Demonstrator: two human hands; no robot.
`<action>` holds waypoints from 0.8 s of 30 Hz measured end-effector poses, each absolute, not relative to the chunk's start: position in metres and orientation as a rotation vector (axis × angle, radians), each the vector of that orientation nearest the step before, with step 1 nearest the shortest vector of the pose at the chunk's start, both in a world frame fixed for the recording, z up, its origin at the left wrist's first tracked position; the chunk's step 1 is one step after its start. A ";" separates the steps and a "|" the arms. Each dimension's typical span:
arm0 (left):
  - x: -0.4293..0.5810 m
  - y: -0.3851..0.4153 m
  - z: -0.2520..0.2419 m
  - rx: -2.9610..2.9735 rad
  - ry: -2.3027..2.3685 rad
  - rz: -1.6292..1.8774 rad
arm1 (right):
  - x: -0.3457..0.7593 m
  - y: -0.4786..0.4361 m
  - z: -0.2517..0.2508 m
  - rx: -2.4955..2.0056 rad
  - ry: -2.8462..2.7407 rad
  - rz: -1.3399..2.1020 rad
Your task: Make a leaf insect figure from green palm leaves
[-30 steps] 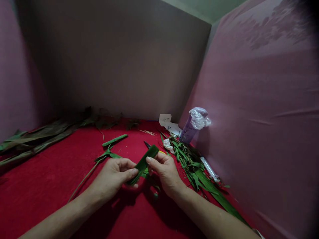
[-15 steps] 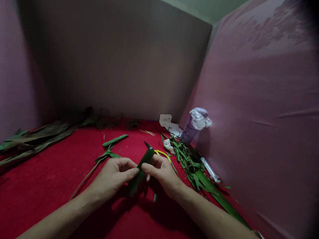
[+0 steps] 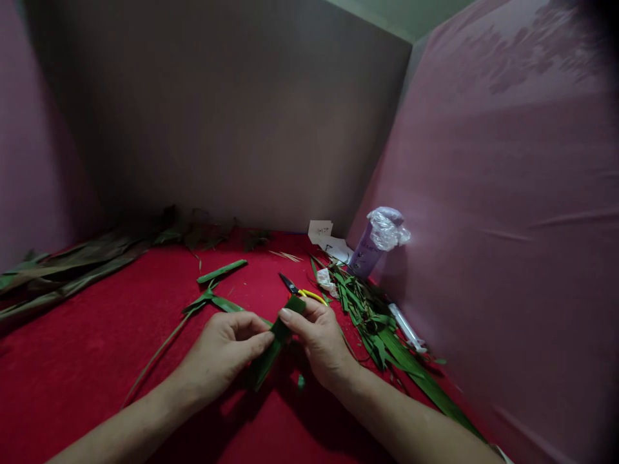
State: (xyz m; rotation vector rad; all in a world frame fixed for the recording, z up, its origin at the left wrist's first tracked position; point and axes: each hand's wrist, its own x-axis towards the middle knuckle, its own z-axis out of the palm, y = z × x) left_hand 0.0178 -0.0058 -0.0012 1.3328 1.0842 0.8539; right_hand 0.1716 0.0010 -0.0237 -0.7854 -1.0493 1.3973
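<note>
1. While hovering just over the desk [image 3: 97, 361], holds leaf strip [image 3: 264, 364] slanted, steadied from two sides.
2. Pinches its middle in closed left hand [image 3: 227, 348] fingers, its top in closed right hand [image 3: 319, 341] fingers.
3. Leaves scissors [image 3: 300, 291] close beyond, within reach.

Surface: desk [image 3: 87, 361] covered in red cloth;
Back: grey-brown panel [image 3: 232, 129];
Sides: right pink fabric wall [image 3: 507, 193]; left pink fabric wall [image 3: 29, 161];
Light: dim; far corners shadowed
</note>
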 end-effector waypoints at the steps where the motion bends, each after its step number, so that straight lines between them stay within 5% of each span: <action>1: 0.018 -0.006 -0.001 1.325 1.081 0.850 | 0.172 0.001 -0.025 -0.785 -1.050 1.394; 24: 0.013 -0.003 0.004 1.264 1.031 0.875 | 0.174 0.004 -0.021 -0.796 -1.137 1.522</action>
